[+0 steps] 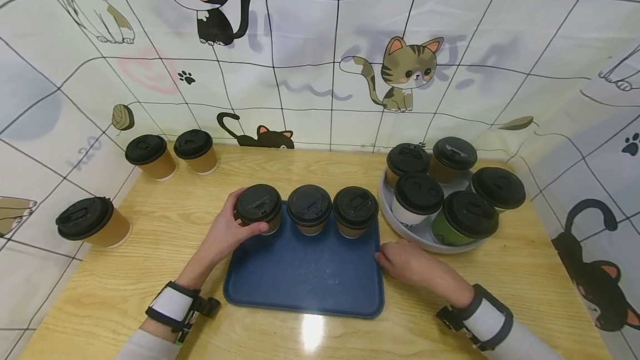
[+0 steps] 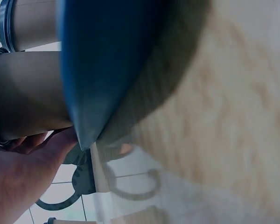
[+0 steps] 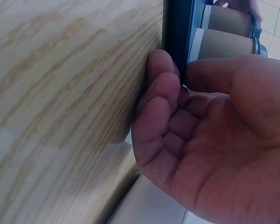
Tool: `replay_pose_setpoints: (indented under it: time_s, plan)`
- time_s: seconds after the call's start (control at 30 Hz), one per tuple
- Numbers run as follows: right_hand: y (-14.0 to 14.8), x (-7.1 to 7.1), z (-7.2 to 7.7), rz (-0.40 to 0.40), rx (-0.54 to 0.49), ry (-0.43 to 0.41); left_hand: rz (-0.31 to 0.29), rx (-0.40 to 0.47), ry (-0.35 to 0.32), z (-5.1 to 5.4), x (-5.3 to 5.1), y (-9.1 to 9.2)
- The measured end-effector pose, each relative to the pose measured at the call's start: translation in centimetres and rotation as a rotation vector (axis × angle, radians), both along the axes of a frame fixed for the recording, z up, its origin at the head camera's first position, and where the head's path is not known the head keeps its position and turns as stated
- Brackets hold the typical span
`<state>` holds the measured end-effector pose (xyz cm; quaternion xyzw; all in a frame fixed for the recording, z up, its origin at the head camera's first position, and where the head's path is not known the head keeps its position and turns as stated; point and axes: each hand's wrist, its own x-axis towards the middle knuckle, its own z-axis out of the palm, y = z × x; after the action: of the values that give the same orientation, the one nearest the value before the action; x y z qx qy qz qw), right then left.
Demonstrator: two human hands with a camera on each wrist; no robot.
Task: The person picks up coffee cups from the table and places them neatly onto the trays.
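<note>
A blue tray [image 1: 305, 274] lies on the wooden table with three brown paper cups with black lids along its far edge. My left hand [image 1: 227, 233] grips the leftmost lidded cup [image 1: 259, 204], thumb in front and fingers round its far left side. To its right stand the middle cup [image 1: 309, 207] and the right cup [image 1: 355, 210]. My right hand [image 1: 407, 263] pinches the tray's right edge; in the right wrist view its thumb is on the cup side and its curled fingers [image 3: 161, 86] are at the underside.
A round grey tray [image 1: 447, 248] at the right carries several lidded cups, including a white cup [image 1: 417, 199] and a green cup [image 1: 465, 218]. At the left stand three more brown lidded cups, the nearest cup [image 1: 95, 221] near the table's left edge. A cat-patterned cloth [image 1: 310, 88] rises behind.
</note>
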<state>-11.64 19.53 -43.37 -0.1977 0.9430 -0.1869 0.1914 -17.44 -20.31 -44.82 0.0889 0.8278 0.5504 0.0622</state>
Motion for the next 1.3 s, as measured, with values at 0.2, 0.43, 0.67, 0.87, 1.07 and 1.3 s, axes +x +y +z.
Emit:
replay_pose_setpoints:
  time_s: [0.2, 0.43, 0.67, 0.87, 1.07, 1.3]
  plan:
    - [0.0, 0.0, 0.1, 0.006, -0.006, 0.005, 0.000, -0.012, -0.005, -0.1, 0.1, 0.1]
    - [-0.1, 0.0, 0.0, 0.010, -0.017, 0.007, -0.039, 0.014, -0.032, -0.4, 0.0, -0.2]
    - [-0.1, 0.0, 0.0, 0.017, -0.014, 0.003, -0.080, 0.093, -0.044, 0.8, 0.8, -2.0]
    - [0.7, -0.2, -1.0, 0.030, -0.056, 0.030, 0.085, 0.131, 0.145, 1.6, 0.2, -3.7]
    - [1.6, -0.7, -3.1, 0.053, -0.068, 0.082, 0.377, 0.271, 0.192, 1.3, -1.2, -4.8]
    - [1.2, -0.7, -2.7, 0.066, -0.074, 0.083, 0.595, 0.339, 0.137, 1.0, -3.2, -5.7]
